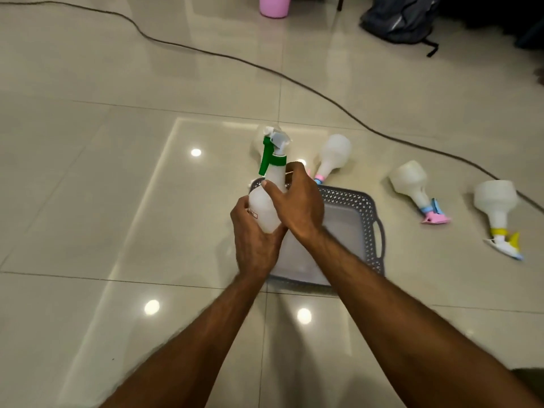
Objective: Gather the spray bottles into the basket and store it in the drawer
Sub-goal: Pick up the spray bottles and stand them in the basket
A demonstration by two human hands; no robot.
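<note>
Both hands, left hand [253, 237] and right hand [297, 198], are gripping the translucent green-trigger spray bottle [266, 198] upright over the grey basket [365, 219].

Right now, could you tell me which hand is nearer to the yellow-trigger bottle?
Right. The right hand grips the green-trigger bottle above the basket, on the side toward the yellow-trigger bottle; the left hand holds its base, farther left.

Behind the right hand [297, 201]: gray basket [365, 219] partly hidden. Far beyond: pink container [274, 5] cut off by top edge.
</note>
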